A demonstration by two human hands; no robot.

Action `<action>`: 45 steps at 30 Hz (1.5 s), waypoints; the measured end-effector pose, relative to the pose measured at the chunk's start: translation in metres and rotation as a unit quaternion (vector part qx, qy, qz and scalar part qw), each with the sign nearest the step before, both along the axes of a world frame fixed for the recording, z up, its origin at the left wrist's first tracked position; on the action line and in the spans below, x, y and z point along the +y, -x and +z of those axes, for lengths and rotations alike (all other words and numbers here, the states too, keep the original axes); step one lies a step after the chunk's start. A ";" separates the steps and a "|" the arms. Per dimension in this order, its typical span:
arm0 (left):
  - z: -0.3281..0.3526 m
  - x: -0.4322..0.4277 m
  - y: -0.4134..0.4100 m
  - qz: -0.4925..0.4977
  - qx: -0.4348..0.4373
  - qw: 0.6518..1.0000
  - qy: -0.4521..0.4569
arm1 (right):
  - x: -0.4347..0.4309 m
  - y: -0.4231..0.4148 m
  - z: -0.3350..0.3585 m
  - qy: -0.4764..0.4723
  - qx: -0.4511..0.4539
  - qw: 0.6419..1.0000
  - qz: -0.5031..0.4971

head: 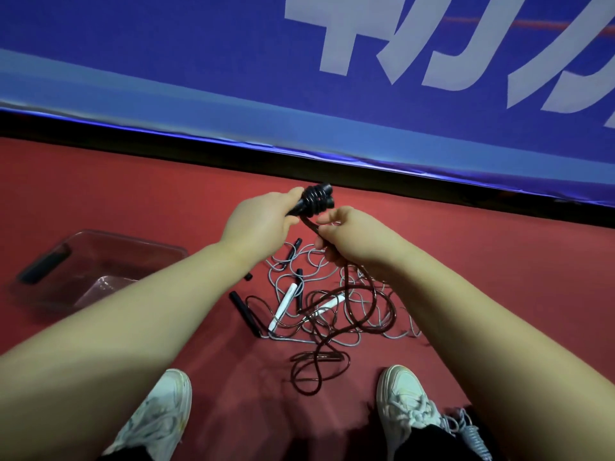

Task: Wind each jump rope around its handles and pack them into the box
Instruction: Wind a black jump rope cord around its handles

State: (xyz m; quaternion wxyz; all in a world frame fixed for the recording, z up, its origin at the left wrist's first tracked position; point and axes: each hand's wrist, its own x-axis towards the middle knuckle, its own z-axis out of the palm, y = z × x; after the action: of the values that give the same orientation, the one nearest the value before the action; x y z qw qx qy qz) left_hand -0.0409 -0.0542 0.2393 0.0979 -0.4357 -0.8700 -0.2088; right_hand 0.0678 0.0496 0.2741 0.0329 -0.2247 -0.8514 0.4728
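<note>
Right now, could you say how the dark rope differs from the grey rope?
The dark rope is partly wound on its handles, in the left hand and right hand; the grey rope lies loose on the floor. The dark rope looks thicker than the grey rope. Neither is boxed.

The matte floor [100,181] is a flat brick red. Along its far edge a black strip [133,133] runs under a wide fabric banner [166,44] of deep blue, which has a paler blue band along its lower margin and large white lettering [366,44]. The glossy jump-rope cord [346,277] is dark reddish-brown, wound over a pair of black plastic handles [316,197]. On the floor lie thin pale grey cords [299,341], a slim white handle [284,306] and a matte black handle [244,312]. The clear plastic box [133,242] is colourless, tinted red by the floor beneath, with a black bar-shaped object [45,264] inside. The low white sneakers [159,414] carry faint yellow-green speckles and off-white laces.
</note>
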 end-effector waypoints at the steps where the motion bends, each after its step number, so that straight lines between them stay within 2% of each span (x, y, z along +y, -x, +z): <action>1: -0.002 0.000 -0.001 -0.007 0.008 1.000 0.019 | 0.000 -0.002 0.003 0.001 -0.001 1.000 0.000; 4: -0.007 0.000 -0.008 -0.044 0.021 0.994 0.093 | 0.005 -0.007 0.012 -0.098 -0.037 0.993 0.054; 6: -0.010 0.000 -0.016 -0.081 0.031 0.985 0.147 | 0.007 -0.011 0.017 -0.201 -0.087 0.969 0.117; 9: -0.012 0.001 -0.024 -0.123 0.032 0.971 0.203 | 0.004 -0.013 0.016 -0.414 -0.144 0.879 0.189; 11: -0.015 0.000 -0.029 -0.155 0.022 0.960 0.232 | 0.005 -0.013 0.016 -0.494 -0.134 0.833 0.211; 18: -0.023 -0.003 -0.034 -0.258 -0.063 0.931 0.250 | 0.016 -0.024 0.017 -0.571 -0.115 0.733 0.352; 21: -0.022 -0.004 -0.033 -0.273 -0.093 0.925 0.249 | 0.027 -0.025 0.014 -0.565 -0.041 0.738 0.367; 25: -0.016 -0.007 -0.030 -0.291 -0.127 0.921 0.227 | 0.043 -0.027 0.000 -0.621 0.047 0.693 0.362; 26: -0.014 -0.008 -0.030 -0.298 -0.135 0.919 0.221 | 0.046 -0.027 -0.006 -0.629 0.055 0.691 0.352; 28: -0.007 -0.011 -0.030 -0.310 -0.171 0.915 0.191 | 0.051 -0.030 -0.016 -0.635 0.080 0.696 0.326; 31: 0.005 -0.016 -0.029 -0.316 -0.240 0.908 0.129 | 0.059 -0.033 -0.022 -0.609 0.135 0.739 0.255; 34: 0.014 -0.019 -0.031 -0.314 -0.280 0.903 0.091 | 0.065 -0.036 -0.026 -0.558 0.141 0.789 0.217; 36: 0.017 -0.020 -0.032 -0.310 -0.311 0.897 0.056 | 0.066 -0.038 -0.025 -0.451 0.109 0.855 0.233; 38: 0.023 -0.022 -0.032 -0.303 -0.363 0.881 0.001 | 0.064 -0.040 -0.024 -0.248 0.067 0.938 0.234; 39: 0.026 -0.023 -0.032 -0.302 -0.385 0.872 -0.024 | 0.061 -0.042 -0.021 -0.140 0.064 0.963 0.219; 40: 0.030 -0.023 -0.034 -0.302 -0.396 0.866 -0.039 | 0.059 -0.043 -0.021 -0.048 0.067 0.977 0.198; 42: 0.036 -0.020 -0.038 -0.300 -0.393 0.867 -0.054 | 0.060 -0.042 -0.023 0.086 0.060 0.978 0.183; 43: 0.037 -0.018 -0.038 -0.288 -0.392 0.871 -0.067 | 0.061 -0.041 -0.023 0.099 0.052 0.974 0.199; 45: 0.040 -0.014 -0.038 -0.252 -0.405 0.871 -0.117 | 0.067 -0.039 -0.029 0.055 0.032 0.972 0.226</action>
State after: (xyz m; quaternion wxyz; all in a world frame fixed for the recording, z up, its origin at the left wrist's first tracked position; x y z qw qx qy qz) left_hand -0.0028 -0.0683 0.2788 -0.2688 -0.5030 -0.6633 -0.4846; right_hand 0.1072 0.1168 0.2447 -0.0598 -0.0126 -0.8515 0.5208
